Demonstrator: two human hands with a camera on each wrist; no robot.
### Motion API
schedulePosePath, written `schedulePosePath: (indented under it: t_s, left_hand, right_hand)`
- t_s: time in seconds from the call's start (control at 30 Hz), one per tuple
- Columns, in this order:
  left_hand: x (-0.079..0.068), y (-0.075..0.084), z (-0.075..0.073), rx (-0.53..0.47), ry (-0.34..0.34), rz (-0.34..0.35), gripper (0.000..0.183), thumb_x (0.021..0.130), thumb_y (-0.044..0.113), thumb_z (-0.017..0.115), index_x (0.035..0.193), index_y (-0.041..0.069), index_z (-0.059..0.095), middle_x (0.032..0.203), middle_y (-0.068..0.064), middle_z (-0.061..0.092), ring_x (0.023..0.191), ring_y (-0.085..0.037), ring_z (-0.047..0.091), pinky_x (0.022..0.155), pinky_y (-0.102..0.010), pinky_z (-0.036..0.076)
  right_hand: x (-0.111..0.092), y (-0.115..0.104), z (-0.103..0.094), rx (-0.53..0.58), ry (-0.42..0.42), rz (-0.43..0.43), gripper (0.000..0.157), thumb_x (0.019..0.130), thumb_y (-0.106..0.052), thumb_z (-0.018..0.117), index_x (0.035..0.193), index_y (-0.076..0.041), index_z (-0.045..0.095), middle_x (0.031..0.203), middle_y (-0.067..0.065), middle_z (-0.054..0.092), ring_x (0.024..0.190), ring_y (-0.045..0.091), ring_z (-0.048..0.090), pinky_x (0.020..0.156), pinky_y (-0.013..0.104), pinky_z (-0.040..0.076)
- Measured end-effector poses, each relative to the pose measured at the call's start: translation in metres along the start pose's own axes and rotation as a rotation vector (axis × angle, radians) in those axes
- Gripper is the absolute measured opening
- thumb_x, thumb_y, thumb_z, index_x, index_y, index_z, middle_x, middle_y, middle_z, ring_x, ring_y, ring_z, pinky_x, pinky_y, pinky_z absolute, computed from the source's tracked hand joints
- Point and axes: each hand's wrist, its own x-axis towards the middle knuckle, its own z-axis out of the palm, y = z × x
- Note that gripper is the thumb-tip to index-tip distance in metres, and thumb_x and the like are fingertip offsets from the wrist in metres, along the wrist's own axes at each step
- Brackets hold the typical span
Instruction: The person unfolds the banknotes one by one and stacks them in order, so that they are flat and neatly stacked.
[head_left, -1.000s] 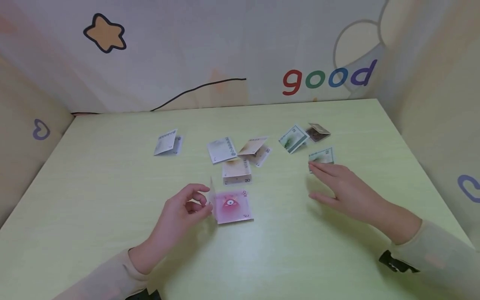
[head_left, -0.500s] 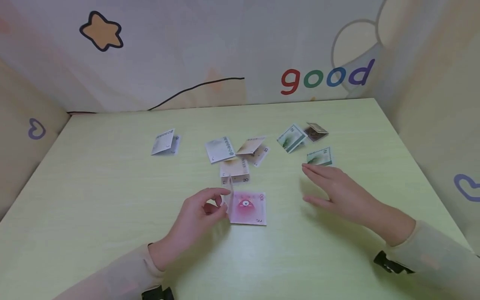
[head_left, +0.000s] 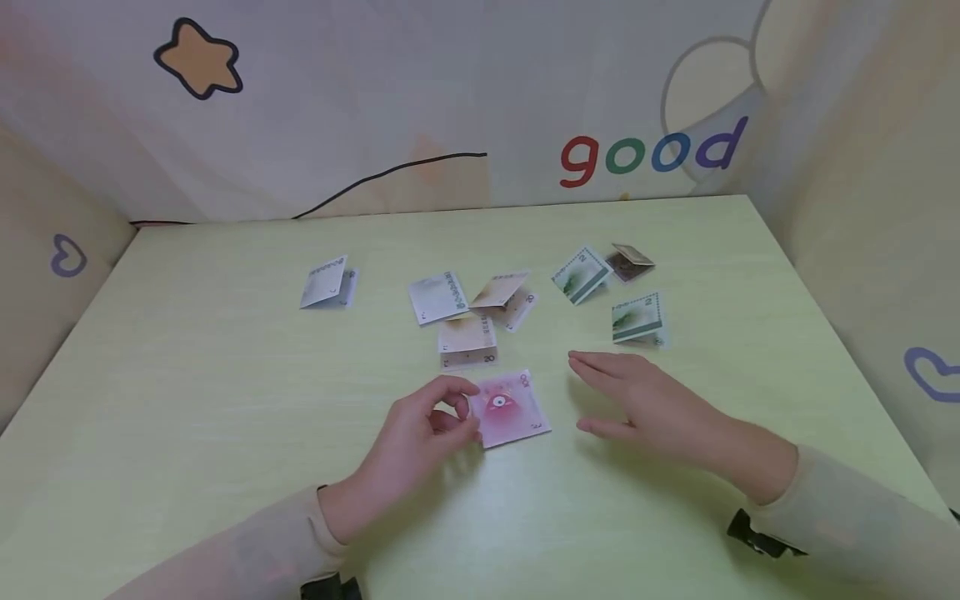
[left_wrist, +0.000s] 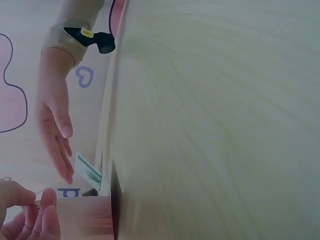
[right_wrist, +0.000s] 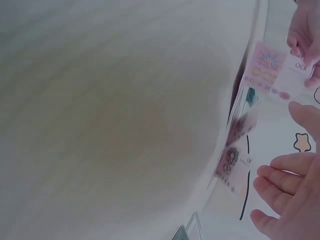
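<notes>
Between thumb and fingers, my left hand (head_left: 408, 437) pinches the left edge of a folded pink play banknote (head_left: 519, 412) marked 100, at the middle of the table. In the right wrist view the same pink note (right_wrist: 265, 67) stands up from the tabletop in that hand's fingers. My right hand (head_left: 652, 404) hovers to the right of the note, fingers extended and holding nothing. Just behind the right hand lies a folded green note (head_left: 637, 315). Behind the pink note is a folded note marked 20 (head_left: 468, 335).
A white folded note (head_left: 438, 298) and a brownish one (head_left: 502, 290) lie farther back. Another green note (head_left: 581, 273) and a dark brown one (head_left: 632, 258) are at back right. One pale folded note (head_left: 326, 282) stands apart at left. A printed curtain (head_left: 390, 92) borders the table.
My left hand has carried the pink note to the right, and its raised flap no longer shows. My right hand has moved left and nearer, uncovering the front green note.
</notes>
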Motion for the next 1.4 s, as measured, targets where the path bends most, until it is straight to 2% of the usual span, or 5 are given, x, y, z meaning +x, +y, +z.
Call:
schedulePosePath:
  t_s: [0.77,0.9,1.13,1.3,1.4]
  left_hand:
    - [0.002,0.010,0.020,-0.051,-0.053,0.003,0.035,0.086,-0.003,0.060,0.120,0.004,0.055,0.085,-0.007,0.051,0.066,-0.023,0.068,0.051,-0.023,0.049]
    - [0.001,0.007,0.014,0.082,-0.054,0.046,0.039,0.085,-0.003,0.062,0.123,0.005,0.056,0.085,-0.004,0.052,0.067,-0.015,0.066,0.057,-0.021,0.050]
    - [-0.003,0.001,-0.002,0.502,-0.084,0.082,0.030,0.083,0.008,0.067,0.113,0.009,0.066,0.082,0.005,0.056,0.072,-0.007,0.058,0.062,-0.020,0.048]
    - [-0.008,-0.006,-0.007,0.794,-0.126,0.145,0.027,0.081,0.021,0.071,0.107,0.015,0.070,0.094,0.001,0.056,0.074,-0.011,0.053,0.051,-0.021,0.042]
    - [-0.007,-0.011,-0.008,0.921,-0.131,0.227,0.025,0.080,0.028,0.073,0.104,0.018,0.071,0.114,-0.010,0.055,0.092,-0.021,0.055,0.060,-0.028,0.050]
  right_hand:
    - [0.003,-0.017,0.013,-0.006,-0.347,-0.044,0.073,0.084,-0.045,0.065,0.140,-0.005,0.042,0.146,0.009,0.036,0.132,0.025,0.035,0.100,0.047,0.036]
    - [0.004,-0.015,0.010,-0.023,-0.377,-0.027,0.073,0.085,-0.044,0.064,0.140,-0.003,0.041,0.148,0.010,0.033,0.134,0.027,0.032,0.102,0.050,0.034]
    - [0.006,-0.013,0.004,0.020,-0.379,-0.018,0.067,0.086,-0.040,0.064,0.137,0.000,0.044,0.147,0.013,0.033,0.132,0.031,0.034,0.102,0.047,0.034]
    - [0.007,-0.012,0.003,0.040,-0.367,-0.033,0.065,0.087,-0.041,0.062,0.134,0.001,0.047,0.145,0.015,0.036,0.130,0.033,0.037,0.101,0.048,0.035]
    - [0.008,-0.011,0.002,0.026,-0.365,-0.030,0.065,0.087,-0.040,0.063,0.134,0.001,0.048,0.145,0.014,0.036,0.130,0.032,0.037,0.100,0.047,0.036]
